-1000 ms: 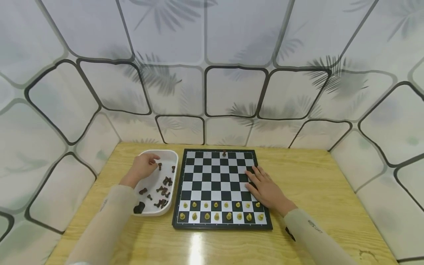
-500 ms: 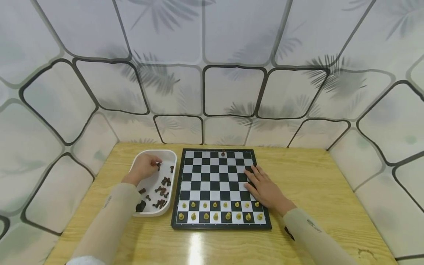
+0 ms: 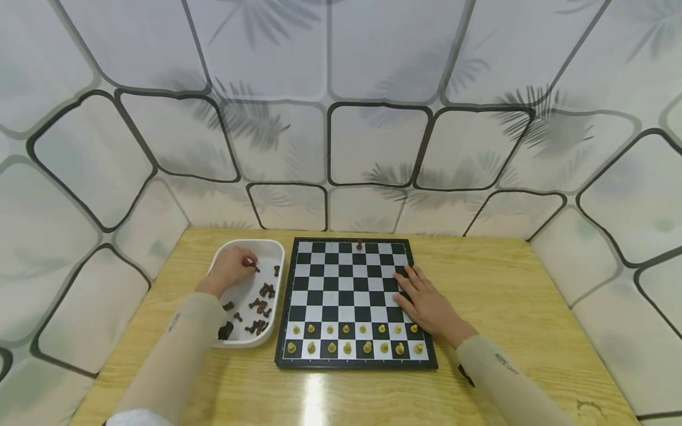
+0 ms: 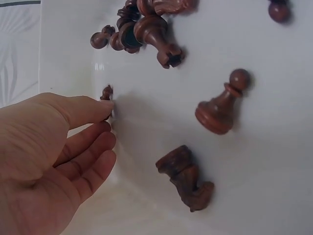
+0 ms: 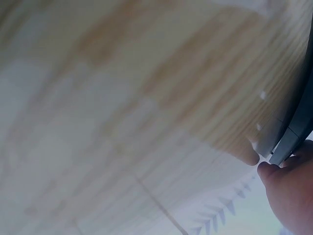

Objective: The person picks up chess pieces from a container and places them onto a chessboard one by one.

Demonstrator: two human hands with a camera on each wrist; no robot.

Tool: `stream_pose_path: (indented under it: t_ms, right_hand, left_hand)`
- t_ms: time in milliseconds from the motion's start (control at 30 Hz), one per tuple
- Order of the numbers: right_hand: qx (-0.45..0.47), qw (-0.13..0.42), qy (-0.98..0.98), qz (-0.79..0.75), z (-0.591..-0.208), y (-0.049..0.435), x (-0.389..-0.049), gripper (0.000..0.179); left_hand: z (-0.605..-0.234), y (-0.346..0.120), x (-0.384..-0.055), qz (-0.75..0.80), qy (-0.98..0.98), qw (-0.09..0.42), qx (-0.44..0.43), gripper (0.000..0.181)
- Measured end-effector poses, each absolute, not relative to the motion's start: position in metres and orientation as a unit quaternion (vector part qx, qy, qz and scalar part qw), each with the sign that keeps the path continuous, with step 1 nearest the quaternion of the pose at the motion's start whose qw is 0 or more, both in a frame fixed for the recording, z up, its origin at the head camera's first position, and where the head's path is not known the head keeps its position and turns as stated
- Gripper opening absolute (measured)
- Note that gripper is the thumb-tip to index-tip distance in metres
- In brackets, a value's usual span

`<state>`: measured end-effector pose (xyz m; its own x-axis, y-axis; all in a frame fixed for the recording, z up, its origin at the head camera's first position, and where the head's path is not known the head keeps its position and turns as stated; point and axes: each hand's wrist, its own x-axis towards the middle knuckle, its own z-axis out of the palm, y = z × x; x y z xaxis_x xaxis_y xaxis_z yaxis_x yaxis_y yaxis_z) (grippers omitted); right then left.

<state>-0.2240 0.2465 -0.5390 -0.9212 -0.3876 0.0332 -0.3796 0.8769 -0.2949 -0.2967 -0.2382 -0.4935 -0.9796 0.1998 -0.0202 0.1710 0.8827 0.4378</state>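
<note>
With thumb and fingertips my left hand point(image 3: 229, 271) pinches a small dark brown chess piece point(image 4: 106, 92) near the far end of the white tray point(image 3: 282, 263); the fingers partly hide it. A dark pawn point(image 4: 222, 104), a knight point(image 4: 186, 178) and a rook point(image 4: 159, 39) lie loose on the tray floor. My right hand point(image 3: 428, 305) rests with spread fingers over the right edge of the chessboard point(image 3: 338, 299). One dark piece point(image 3: 359, 244) stands on the board's far row. Yellow pieces point(image 3: 347, 348) fill the two near rows.
The tray sits just left of the board on a wooden table point(image 3: 495, 278). A black item point(image 3: 225, 330) lies in the tray's near left corner. Patterned curtain walls point(image 3: 380, 148) close in the table's back and sides.
My left hand has shifted slightly and its fingertips have closed on the dark piece, which now tilts. The right hand keeps its place on the board.
</note>
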Motion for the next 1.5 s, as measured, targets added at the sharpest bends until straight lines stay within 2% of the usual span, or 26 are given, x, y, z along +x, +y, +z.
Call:
stream_pose_path:
  t_ms: [133, 367, 600, 800, 900, 1133, 1333, 1500]
  right_hand:
    - [-0.196, 0.016, 0.968, -0.154, -0.538, 0.246, -0.223, 0.065]
    - [-0.196, 0.018, 0.969, -0.15, -0.538, 0.245, -0.223, 0.064]
    - [-0.196, 0.017, 0.969, -0.147, -0.539, 0.245, -0.223, 0.064]
    - [-0.196, 0.019, 0.969, -0.147, -0.541, 0.245, -0.224, 0.065]
    - [-0.195, 0.018, 0.969, -0.147, -0.541, 0.245, -0.224, 0.065]
    - [-0.196, 0.017, 0.969, -0.146, -0.538, 0.246, -0.225, 0.065]
    - [-0.197, 0.017, 0.969, -0.147, -0.537, 0.245, -0.224, 0.065]
    - [-0.197, 0.014, 0.969, -0.147, -0.538, 0.245, -0.224, 0.065]
  left_hand:
    - [-0.492, -0.239, -0.297, 0.218, 0.97, 0.039, 0.098, 0.016]
    - [-0.49, -0.237, -0.295, 0.201, 0.973, 0.06, 0.097, 0.022]
    - [-0.489, -0.238, -0.294, 0.183, 0.974, 0.048, 0.123, 0.019]
    - [-0.487, -0.236, -0.294, 0.186, 0.974, 0.062, 0.11, 0.014]
    - [-0.485, -0.236, -0.292, 0.192, 0.974, 0.042, 0.114, 0.014]
    - [-0.476, -0.232, -0.294, 0.248, 0.961, -0.017, 0.119, 0.026]
    - [-0.46, -0.219, -0.293, 0.3, 0.943, -0.077, 0.125, 0.023]
    - [-0.449, -0.207, -0.294, 0.338, 0.93, -0.087, 0.114, 0.024]
